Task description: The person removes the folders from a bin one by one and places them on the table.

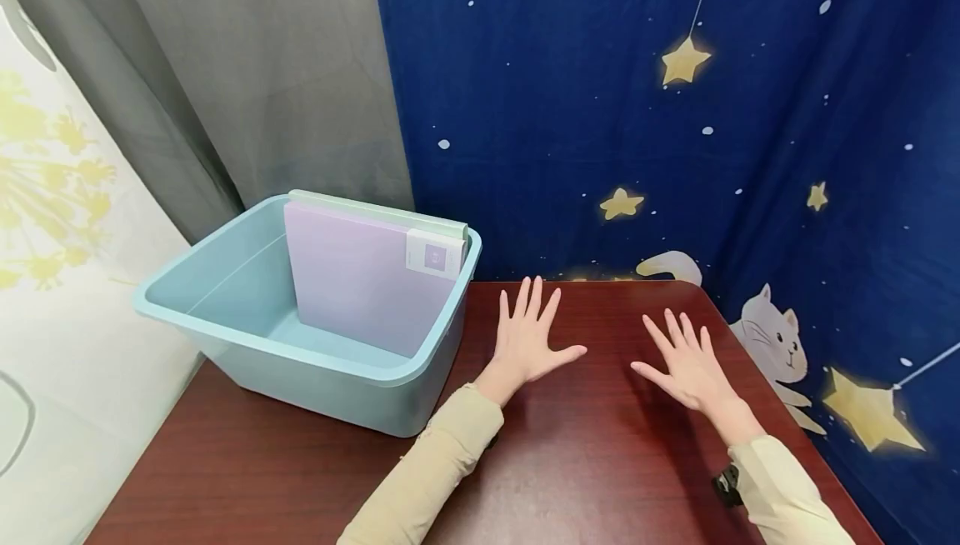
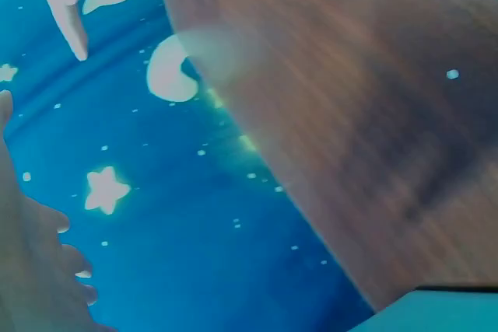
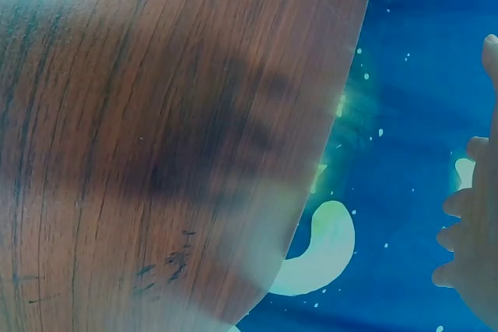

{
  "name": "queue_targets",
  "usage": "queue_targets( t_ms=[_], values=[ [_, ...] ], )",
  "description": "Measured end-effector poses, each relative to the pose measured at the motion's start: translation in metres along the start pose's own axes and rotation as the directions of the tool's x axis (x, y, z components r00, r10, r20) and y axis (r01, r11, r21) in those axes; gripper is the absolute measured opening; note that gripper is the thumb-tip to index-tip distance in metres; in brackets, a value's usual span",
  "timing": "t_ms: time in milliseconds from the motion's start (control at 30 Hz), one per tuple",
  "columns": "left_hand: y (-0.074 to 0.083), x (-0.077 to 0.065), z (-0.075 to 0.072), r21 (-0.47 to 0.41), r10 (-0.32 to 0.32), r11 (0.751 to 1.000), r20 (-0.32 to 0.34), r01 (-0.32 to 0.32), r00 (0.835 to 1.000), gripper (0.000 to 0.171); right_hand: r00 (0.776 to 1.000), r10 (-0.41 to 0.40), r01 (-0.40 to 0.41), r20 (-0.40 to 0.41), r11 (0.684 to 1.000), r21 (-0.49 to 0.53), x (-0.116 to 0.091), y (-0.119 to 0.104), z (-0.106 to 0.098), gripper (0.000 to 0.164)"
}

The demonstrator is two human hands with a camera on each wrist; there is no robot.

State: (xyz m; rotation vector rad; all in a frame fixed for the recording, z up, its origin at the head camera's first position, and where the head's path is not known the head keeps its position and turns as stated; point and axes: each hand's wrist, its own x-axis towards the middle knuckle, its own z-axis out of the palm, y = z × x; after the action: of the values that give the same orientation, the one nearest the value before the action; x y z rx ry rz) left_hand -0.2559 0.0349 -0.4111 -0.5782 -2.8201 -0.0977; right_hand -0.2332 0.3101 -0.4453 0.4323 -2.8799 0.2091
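My left hand is held over the table just right of the blue basin, fingers straight and spread, holding nothing. To its right, my right hand is also spread and holds nothing, near the table's right side. The light blue basin stands on the left of the table. Inside it a lilac folder or box with a white label stands upright against the right part, with a pale green one behind it. In the wrist views, the left fingers and right fingers show at the frame edges.
The dark red wooden table has a rounded far right corner. Behind it hang a blue curtain with stars and a cat, and a grey curtain. White patterned fabric hangs at the left.
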Motion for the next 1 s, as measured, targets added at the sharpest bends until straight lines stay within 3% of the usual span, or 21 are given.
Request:
queue_targets(
  t_ms=[233, 600, 1000],
  values=[
    [-0.001, -0.002, -0.024, 0.031, 0.006, 1.000, -0.067, -0.004, 0.998, 0.094, 1.000, 0.002, -0.002, 0.012, 1.000, -0.006, 0.003, -0.001, 0.000, 0.080],
    [0.007, -0.014, -0.060, -0.017, -0.003, 1.000, -0.187, 0.000, 0.982, 0.096, 1.000, -0.005, 0.005, 0.016, 1.000, 0.008, 0.007, -0.004, -0.001, 0.080],
    [0.005, -0.031, -0.106, -0.052, -0.065, 0.997, -0.170, 0.057, 0.983, 0.098, 1.000, -0.011, 0.010, 0.015, 1.000, 0.009, 0.013, -0.007, 0.000, 0.080]
  ],
)
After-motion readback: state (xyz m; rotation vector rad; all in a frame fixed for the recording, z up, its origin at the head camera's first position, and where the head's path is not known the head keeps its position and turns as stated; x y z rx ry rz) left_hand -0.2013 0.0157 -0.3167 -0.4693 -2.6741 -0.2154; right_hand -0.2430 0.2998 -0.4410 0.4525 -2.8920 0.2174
